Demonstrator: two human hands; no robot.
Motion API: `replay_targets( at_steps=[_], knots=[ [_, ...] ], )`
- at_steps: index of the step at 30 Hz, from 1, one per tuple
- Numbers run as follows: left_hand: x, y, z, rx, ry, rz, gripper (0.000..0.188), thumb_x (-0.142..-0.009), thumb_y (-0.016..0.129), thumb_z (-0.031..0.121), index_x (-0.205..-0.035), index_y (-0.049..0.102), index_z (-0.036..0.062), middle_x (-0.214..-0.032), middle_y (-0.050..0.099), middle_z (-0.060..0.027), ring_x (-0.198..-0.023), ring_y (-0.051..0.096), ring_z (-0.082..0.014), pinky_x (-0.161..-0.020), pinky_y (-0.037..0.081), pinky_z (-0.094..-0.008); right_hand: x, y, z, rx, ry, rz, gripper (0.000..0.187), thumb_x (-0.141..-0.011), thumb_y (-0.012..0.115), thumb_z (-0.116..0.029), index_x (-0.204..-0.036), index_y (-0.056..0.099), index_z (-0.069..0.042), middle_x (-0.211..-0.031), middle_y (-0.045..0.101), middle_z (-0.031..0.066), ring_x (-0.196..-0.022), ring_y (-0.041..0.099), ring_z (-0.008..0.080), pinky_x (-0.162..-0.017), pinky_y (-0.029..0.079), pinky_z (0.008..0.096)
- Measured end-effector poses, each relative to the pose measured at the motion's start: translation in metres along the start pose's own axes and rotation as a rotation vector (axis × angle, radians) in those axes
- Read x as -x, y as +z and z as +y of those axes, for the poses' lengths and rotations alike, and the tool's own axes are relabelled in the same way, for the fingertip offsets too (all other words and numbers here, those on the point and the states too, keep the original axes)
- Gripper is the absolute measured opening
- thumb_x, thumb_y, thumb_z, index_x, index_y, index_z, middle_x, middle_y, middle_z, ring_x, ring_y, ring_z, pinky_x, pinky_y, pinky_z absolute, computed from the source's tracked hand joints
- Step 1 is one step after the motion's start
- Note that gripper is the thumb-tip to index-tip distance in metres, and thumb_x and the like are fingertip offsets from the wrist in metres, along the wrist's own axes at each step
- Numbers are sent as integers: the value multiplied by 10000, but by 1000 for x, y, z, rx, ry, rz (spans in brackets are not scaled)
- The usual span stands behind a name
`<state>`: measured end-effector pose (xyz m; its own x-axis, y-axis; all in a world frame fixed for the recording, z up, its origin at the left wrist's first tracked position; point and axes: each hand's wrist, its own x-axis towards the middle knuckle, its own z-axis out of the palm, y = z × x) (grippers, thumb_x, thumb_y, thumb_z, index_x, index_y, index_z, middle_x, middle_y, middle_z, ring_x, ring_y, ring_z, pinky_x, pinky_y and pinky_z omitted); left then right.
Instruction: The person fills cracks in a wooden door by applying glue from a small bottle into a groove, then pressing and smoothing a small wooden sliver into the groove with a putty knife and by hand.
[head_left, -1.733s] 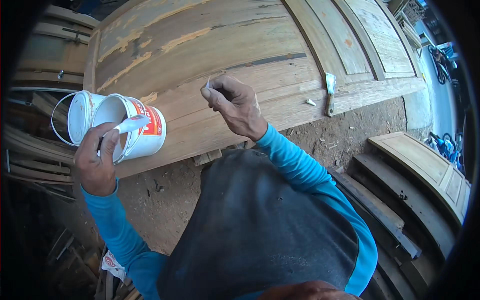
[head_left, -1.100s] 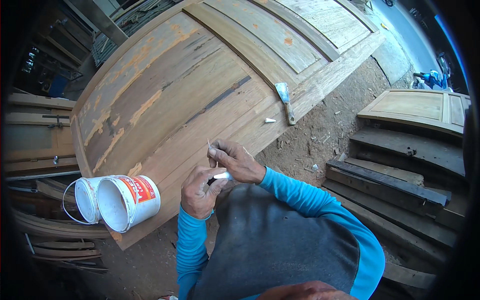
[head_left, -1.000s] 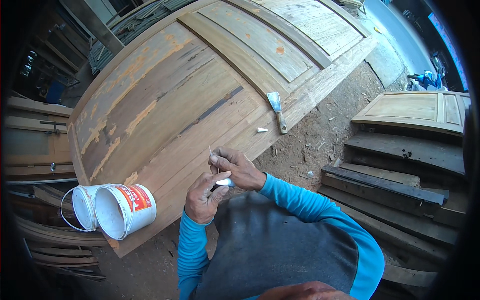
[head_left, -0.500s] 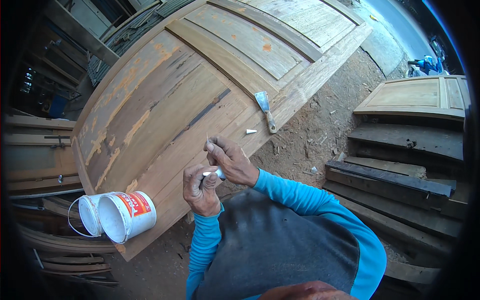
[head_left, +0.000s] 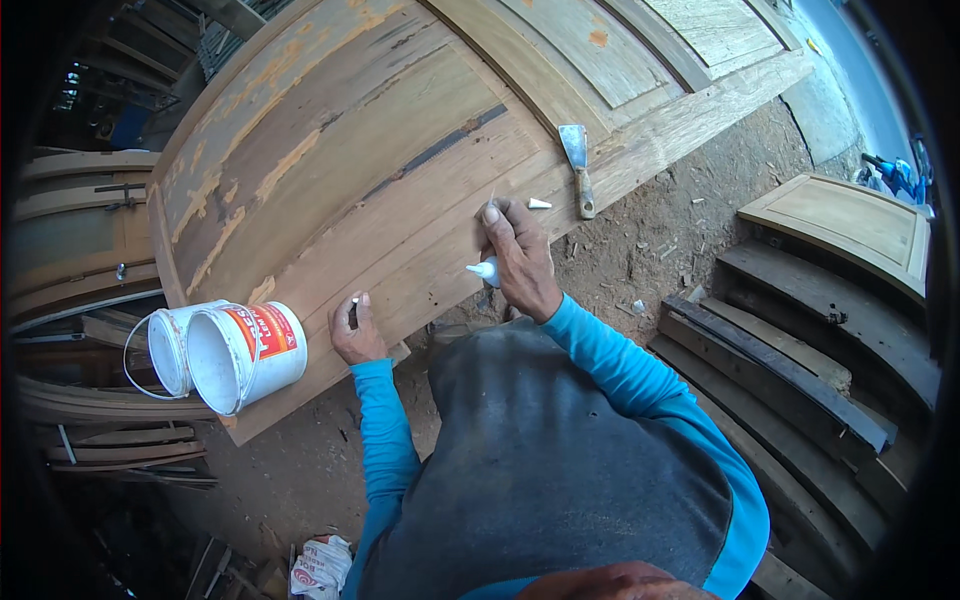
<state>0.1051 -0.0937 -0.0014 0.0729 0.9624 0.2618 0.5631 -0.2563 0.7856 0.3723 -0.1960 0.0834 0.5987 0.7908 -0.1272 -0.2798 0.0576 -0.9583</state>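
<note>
In my right hand [head_left: 520,262] a small white nozzle bottle [head_left: 485,270] is gripped under the curled fingers. A thin pin-like piece [head_left: 491,200] sticks up from between that hand's thumb and forefinger. My left hand [head_left: 358,330] is apart from it, over the near edge of the wooden door [head_left: 430,245], its fingers closed in a pinch; a small pale tip shows there, too small to name. Just beyond my right hand, a white cone-shaped cap [head_left: 539,204] lies on the door beside a putty knife [head_left: 577,170] with a worn handle.
Two white buckets [head_left: 290,350] stand together at the door's left corner, near my left hand. Orange filler patches [head_left: 290,165] mark the door panels. Stacked boards [head_left: 770,350] and a smaller panel [head_left: 850,225] are at right. A white bag [head_left: 320,568] lies below.
My hands have parted: the left moved down and left, while the right moved up and right with the bottle and the thin piece. The view has shifted too.
</note>
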Motion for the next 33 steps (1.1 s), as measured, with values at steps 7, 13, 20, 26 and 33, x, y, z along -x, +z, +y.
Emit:
replay_targets(
  at_steps=[7,13,20,26,33],
  knots=[
    [18,-3,-29,-81,-75,-12,234,-939,754,70,-1159,715,-1,-1107,656,-136,-938,675,-241,-783,569,-363,-2,2,15,24,55,-26,326,-1127,510,-352,-1083,609,-44,-803,606,13,-677,539,74,-587,449,253],
    [14,-7,18,-283,210,234,549,-893,792,145,-1383,590,-1,-1361,532,-194,-1055,643,-302,-854,552,-403,-11,2,-9,30,-30,-29,302,-1112,484,-315,-1088,573,-27,-772,590,44,-600,591,129,-512,487,315],
    [33,16,123,206,296,-209,548,-983,712,320,-1390,611,-32,-1119,653,-174,-993,616,-292,-828,520,-402,-7,17,12,14,-52,78,327,-1119,524,-345,-1088,616,-33,-804,615,23,-663,557,80,-566,455,260],
    [38,48,164,282,370,-366,440,-1016,712,228,-1356,647,-43,-1184,647,-146,-1069,655,-260,-914,529,-360,-1,18,15,-1,-135,136,293,-1110,543,-309,-1062,616,-29,-786,596,23,-673,543,89,-583,453,275],
    [42,61,157,418,277,-310,214,-1017,677,149,-1174,668,3,-1163,657,-147,-1061,651,-302,-861,546,-393,5,17,33,24,-158,91,286,-1102,563,-293,-1094,642,-18,-803,616,40,-723,576,103,-631,485,289]
  ],
)
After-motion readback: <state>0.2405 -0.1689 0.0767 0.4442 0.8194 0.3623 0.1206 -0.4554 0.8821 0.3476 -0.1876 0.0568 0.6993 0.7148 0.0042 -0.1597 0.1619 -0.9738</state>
